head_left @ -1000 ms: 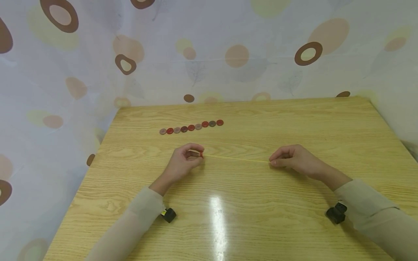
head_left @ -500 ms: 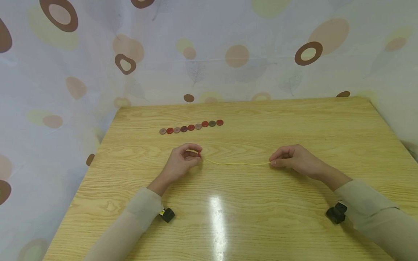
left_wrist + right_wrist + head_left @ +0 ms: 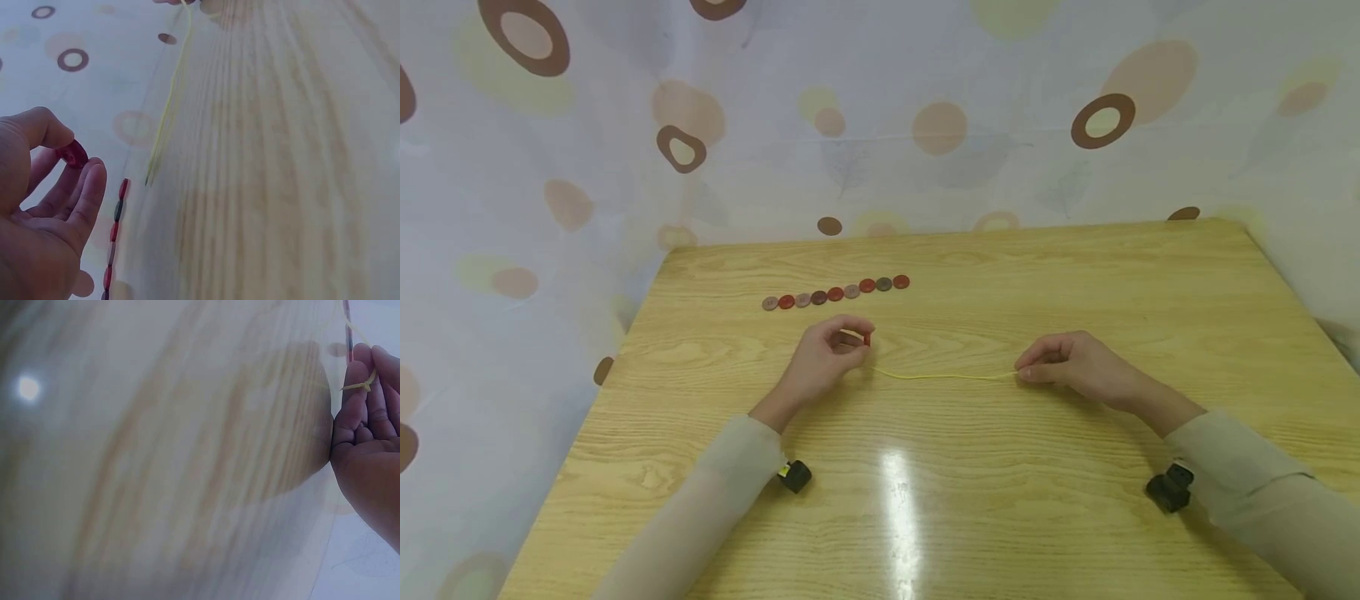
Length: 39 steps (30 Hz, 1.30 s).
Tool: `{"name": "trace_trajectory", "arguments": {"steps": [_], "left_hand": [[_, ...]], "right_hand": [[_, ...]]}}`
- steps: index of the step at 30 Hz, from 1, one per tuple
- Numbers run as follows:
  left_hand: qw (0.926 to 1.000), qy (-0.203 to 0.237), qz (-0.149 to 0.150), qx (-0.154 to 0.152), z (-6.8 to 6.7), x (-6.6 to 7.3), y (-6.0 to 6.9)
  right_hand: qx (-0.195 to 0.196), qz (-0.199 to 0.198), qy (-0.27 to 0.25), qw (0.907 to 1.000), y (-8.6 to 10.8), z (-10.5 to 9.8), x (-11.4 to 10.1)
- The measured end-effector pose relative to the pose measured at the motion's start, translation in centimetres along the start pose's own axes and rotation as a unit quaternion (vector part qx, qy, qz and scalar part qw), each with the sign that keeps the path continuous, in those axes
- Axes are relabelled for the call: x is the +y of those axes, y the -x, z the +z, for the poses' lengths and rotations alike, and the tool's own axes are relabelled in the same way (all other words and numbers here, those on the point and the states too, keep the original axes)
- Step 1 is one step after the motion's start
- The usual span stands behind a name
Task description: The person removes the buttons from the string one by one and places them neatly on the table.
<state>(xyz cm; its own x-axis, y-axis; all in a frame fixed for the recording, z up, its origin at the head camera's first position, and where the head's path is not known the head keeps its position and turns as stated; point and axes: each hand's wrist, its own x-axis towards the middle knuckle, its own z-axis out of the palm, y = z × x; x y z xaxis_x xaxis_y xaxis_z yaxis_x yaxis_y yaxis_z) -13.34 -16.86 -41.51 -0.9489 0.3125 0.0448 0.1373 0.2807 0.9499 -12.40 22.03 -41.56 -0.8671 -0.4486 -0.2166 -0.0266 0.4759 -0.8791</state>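
My left hand [image 3: 820, 360] pinches a red button [image 3: 74, 154] between thumb and fingers, held on edge above the table. From my right hand [image 3: 1078, 368], a thin yellow string [image 3: 943, 377] runs slack toward the left hand. In the left wrist view, the string's free end hangs apart from the button. The right hand's thumb and fingertips pinch the other end, where the right wrist view shows a knot [image 3: 367, 387] with a short tail. Beyond the left hand, several red, pinkish, dark and grey-green buttons [image 3: 836, 294] lie in a slanting row.
The wooden table [image 3: 1075, 500] has a back edge against a patterned cloth [image 3: 895, 100], which also hangs along the left side. Black wrist cameras are strapped at both sleeves. A light reflection shines on the front middle of the tabletop.
The string was straight between the hands, then went slack. My left hand has risen slightly with the red button, away from the string's end. The right hand stays nearly still.
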Motion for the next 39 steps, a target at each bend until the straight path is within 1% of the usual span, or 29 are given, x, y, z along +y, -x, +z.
{"name": "trace_trajectory", "arguments": {"steps": [3, 5, 7, 9, 11, 13, 15, 18, 20, 22, 25, 31, 36, 39], "left_hand": [[0.9996, -0.025, 0.008, 0.001, 0.5, 0.4, -1.2], [0.9986, -0.049, 0.020, 0.005, 0.8, 0.5, -2.1], [0.9964, -0.077, 0.034, 0.006, 1.1, 0.6, -3.1], [0.9925, -0.112, 0.050, 0.004, 1.4, 0.7, -4.2], [0.9868, -0.149, 0.064, -0.002, 1.8, 0.9, -5.3], [0.9803, -0.186, 0.066, -0.010, 2.2, 1.1, -6.5], [0.9715, -0.227, 0.067, -0.015, 2.7, 1.3, -7.7], [0.9608, -0.271, 0.054, -0.021, 3.3, 1.6, -9.3], [0.9525, -0.298, 0.058, -0.021, 3.6, 1.7, -10.3], [0.9460, -0.318, 0.060, -0.018, 3.8, 1.7, -11.2], [0.9351, -0.345, 0.079, -0.015, 3.9, 1.4, -12.2], [0.9157, -0.391, 0.091, -0.020, 4.1, 1.0, -14.0], [0.9071, -0.411, 0.088, -0.029, 4.3, 0.6, -14.9], [0.9053, -0.415, 0.084, -0.033, 4.4, 0.4, -15.2]], "right_hand": [[0.002, -0.003, 0.000, 1.0000, 0.1, 0.0, 0.0], [0.003, -0.003, 0.000, 1.0000, 0.1, 0.0, 0.0], [0.003, -0.004, 0.001, 1.0000, 0.1, 0.0, 0.0], [0.004, -0.003, 0.003, 1.0000, 0.1, 0.0, 0.0], [0.006, -0.002, 0.005, 1.0000, 0.1, 0.0, 0.0], [0.008, 0.000, 0.004, 1.0000, 0.2, 0.0, 0.1], [0.010, -0.001, 0.002, 0.9999, 0.2, -0.1, 0.3], [0.011, -0.007, -0.001, 0.9999, 0.2, 0.0, 0.4], [0.010, -0.012, 0.001, 0.9999, 0.2, 0.1, 0.4], [0.009, -0.018, 0.004, 0.9998, 0.1, 0.3, 0.4], [0.008, -0.024, 0.004, 0.9997, -0.1, 0.4, 0.3], [0.004, -0.025, -0.008, 0.9996, -0.2, 0.4, 0.4], [0.000, -0.015, -0.013, 0.9998, -0.1, 0.4, 0.2], [-0.001, -0.010, -0.014, 0.9998, 0.0, 0.3, 0.0]]}}
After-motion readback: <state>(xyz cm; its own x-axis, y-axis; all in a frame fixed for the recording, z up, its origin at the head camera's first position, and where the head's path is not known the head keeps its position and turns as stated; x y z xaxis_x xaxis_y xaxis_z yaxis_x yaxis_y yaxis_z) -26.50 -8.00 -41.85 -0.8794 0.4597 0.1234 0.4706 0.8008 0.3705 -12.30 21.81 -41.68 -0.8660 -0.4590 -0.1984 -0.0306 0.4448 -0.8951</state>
